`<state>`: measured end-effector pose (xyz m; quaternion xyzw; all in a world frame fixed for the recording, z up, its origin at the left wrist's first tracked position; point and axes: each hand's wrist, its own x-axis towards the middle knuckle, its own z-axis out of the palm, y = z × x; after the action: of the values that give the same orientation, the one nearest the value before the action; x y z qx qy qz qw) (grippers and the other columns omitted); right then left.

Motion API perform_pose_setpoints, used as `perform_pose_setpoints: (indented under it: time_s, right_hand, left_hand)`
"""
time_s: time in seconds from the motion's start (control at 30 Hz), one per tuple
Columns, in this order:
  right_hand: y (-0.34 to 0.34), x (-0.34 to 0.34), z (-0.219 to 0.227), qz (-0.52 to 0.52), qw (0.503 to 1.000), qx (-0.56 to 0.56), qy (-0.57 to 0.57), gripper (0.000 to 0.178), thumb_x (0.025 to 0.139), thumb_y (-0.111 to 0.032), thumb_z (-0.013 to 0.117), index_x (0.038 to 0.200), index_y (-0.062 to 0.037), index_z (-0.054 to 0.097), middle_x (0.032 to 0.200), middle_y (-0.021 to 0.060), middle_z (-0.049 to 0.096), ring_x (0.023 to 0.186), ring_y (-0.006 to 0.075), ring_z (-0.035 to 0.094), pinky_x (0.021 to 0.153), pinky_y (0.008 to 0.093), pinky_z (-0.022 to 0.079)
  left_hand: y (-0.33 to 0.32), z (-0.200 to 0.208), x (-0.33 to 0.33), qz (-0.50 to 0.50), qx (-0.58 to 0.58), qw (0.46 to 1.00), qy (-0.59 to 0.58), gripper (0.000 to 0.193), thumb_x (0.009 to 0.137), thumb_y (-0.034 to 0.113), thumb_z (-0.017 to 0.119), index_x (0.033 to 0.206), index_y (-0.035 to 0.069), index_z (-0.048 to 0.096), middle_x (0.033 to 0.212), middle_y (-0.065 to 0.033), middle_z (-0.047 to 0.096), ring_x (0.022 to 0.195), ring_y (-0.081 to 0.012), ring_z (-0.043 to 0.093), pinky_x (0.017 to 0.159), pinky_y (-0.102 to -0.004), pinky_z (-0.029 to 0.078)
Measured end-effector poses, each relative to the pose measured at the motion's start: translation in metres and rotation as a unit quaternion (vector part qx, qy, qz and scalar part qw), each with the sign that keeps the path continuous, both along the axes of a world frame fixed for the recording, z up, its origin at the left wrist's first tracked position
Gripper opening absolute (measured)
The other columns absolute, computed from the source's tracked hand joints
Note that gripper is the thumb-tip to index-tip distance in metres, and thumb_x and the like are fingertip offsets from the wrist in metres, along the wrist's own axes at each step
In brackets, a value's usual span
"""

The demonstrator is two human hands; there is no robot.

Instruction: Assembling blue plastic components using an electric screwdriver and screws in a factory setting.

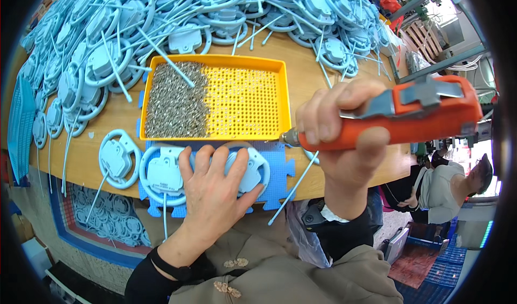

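Note:
My left hand (212,188) lies with spread fingers over two light-blue plastic rings with flat centre housings. The left ring (160,174) has a thin stem pointing toward me; the other ring (251,175) is partly covered by my fingers. Both rest on a blue foam mat (277,177). In my right hand (344,169) is an orange power screwdriver (420,118), lying sideways with its bit at the front edge of a yellow tray (242,59). Small metal screws (175,102) are heaped in the tray's left half, and its right half is a perforated grid.
A large pile of the same blue parts (226,18) covers the back and left of the wooden table (116,115). One blue ring (118,159) lies left of the mat. Below the table, a bin (110,215) holds more. Another person (449,191) is at the right.

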<state>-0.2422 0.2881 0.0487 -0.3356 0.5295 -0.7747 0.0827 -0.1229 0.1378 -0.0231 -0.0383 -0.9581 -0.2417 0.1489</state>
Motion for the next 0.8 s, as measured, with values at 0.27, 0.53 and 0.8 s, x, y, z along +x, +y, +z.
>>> perform_pose_setpoints:
  time_s: [0.27, 0.53, 0.8]
  right_hand:
    - [-0.015, 0.028, -0.011, -0.019, 0.999, 0.049, -0.009, 0.051, 0.084, -0.044, 0.073, 0.105, -0.0031, 0.051, 0.071, 0.0055, 0.054, 0.061, 0.0181, 0.055, 0.055, 0.0316, 0.047]
    - [-0.01, 0.025, -0.027, -0.036, 0.993, 0.104, 0.038, 0.046, 0.081, -0.035, 0.078, 0.101, -0.002, 0.053, 0.068, 0.0074, 0.055, 0.059, 0.0196, 0.055, 0.052, 0.0317, 0.045]
    - [-0.023, 0.027, -0.021, 0.0, 0.997, 0.057, -0.051, 0.04, 0.083, -0.031, 0.076, 0.1, -0.0037, 0.052, 0.066, 0.0063, 0.053, 0.058, 0.0186, 0.052, 0.049, 0.0294, 0.042]
  left_hand:
    - [0.0, -0.003, -0.002, -0.011, 0.013, 1.0, 0.017, 0.053, 0.066, 0.034, 0.08, 0.109, 0.01, 0.061, 0.1, -0.0104, 0.053, 0.101, -0.0304, 0.046, 0.096, -0.0559, 0.03]
    - [-0.001, -0.005, -0.001, -0.013, 0.0, 1.0, 0.008, 0.052, 0.066, 0.034, 0.08, 0.108, 0.011, 0.06, 0.098, -0.0098, 0.051, 0.1, -0.0301, 0.046, 0.095, -0.0559, 0.03]
    - [0.0, -0.008, -0.001, -0.014, 0.011, 1.0, 0.026, 0.053, 0.066, 0.034, 0.08, 0.109, 0.012, 0.059, 0.099, -0.0097, 0.05, 0.1, -0.0301, 0.045, 0.094, -0.057, 0.031]
